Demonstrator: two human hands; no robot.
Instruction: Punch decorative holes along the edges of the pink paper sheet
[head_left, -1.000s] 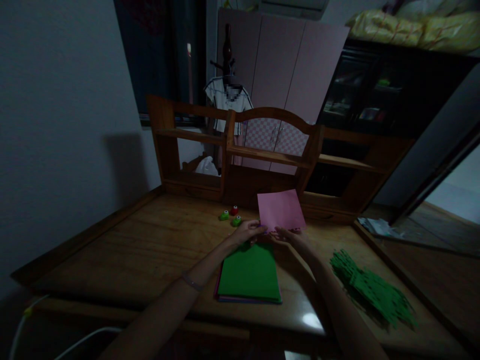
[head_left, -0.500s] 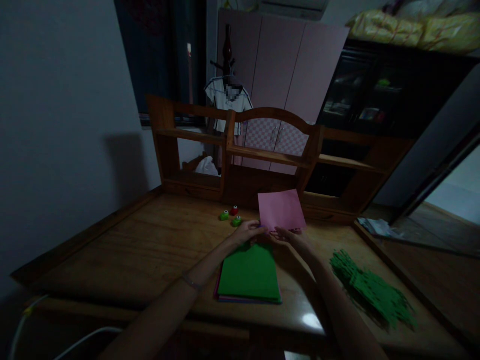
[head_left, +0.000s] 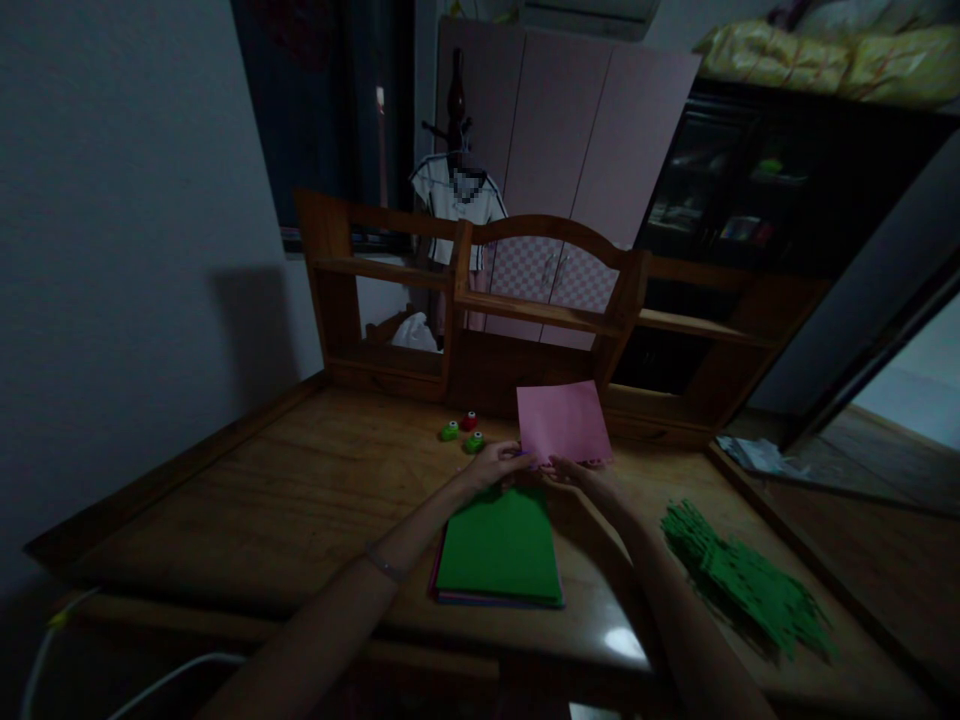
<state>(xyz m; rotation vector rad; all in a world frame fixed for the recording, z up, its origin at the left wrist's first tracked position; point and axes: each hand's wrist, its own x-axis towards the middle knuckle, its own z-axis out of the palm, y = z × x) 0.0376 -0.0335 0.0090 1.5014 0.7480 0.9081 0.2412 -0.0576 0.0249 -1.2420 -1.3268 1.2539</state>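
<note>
Take the square stack of paper sheets with a bright green one on top (head_left: 499, 550) as your landmark. Beyond its left far corner, on the brown wooden desk (head_left: 300, 500), stand a small rounded green gadget with a pale top (head_left: 449, 432), a matching red one (head_left: 469, 424) and a second green one (head_left: 473, 445). That last looks close to your left wrist, so mind your elbow swing.

Your left hand (head_left: 495, 464) is over the far edge of the stack, thumb and fingers closed about a small purple object (head_left: 532, 461) at the near left corner of the thin pink paper sheet (head_left: 564, 425). Your fingers hide most of it, so I cannot tell how hard they press. Seat it squarely against the paper's edge before you squeeze, and let the thumb do the pressing.

The pink sheet is raised beyond the stack, to its right, with small notches along its near edge. Hold it flat and taut; a sagging sheet would likely crease or tear between notches. Judge each new spacing from the last notch.

Your right hand (head_left: 589, 478), beyond the stack's right far corner, pinches that near edge, thumb above and fingers below. Pinch lightly, and shift it clear of the working spot.

Well right of the stack lies a heap of green cut paper (head_left: 750, 580); move your right forearm gently around it.
</note>
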